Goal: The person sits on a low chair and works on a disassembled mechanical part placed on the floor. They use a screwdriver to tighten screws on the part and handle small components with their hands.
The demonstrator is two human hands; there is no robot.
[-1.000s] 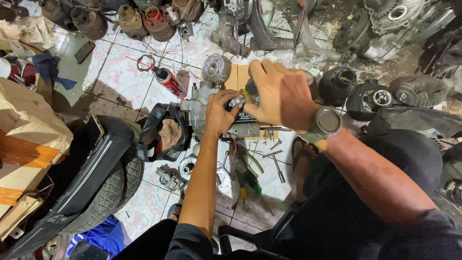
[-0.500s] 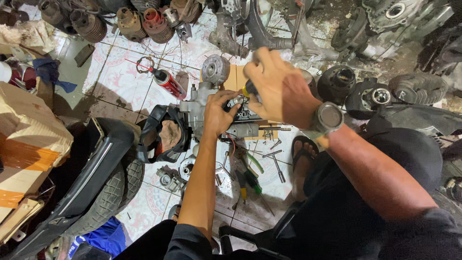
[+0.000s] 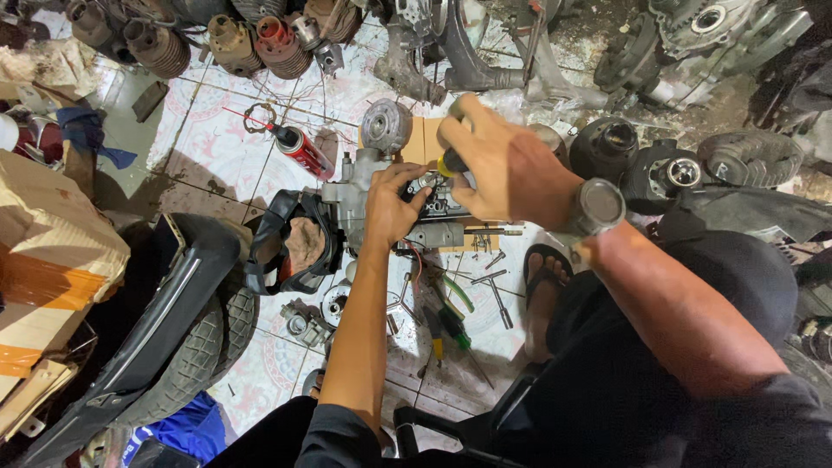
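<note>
— Where's the part sitting, from where you are?

— Straight ahead of me on the tiled floor (image 3: pixel 217 147). The grey engine assembly (image 3: pixel 368 195) lies with its long axis running left to right, the round cover end up toward the red spray can (image 3: pixel 299 149).

— Which hand is closer to it?

— My left hand (image 3: pixel 392 206). Arm stretched forward, palm down, fingers curled onto the top of the casing, bracing it.

— And the other?

— My right hand (image 3: pixel 498 165) is just beside it, a bit higher, wrist bent, fist closed round a yellow-and-black screwdriver handle (image 3: pixel 448 163), tip aimed down at the assembly. Whether the tip is seated, I cannot tell.
</note>
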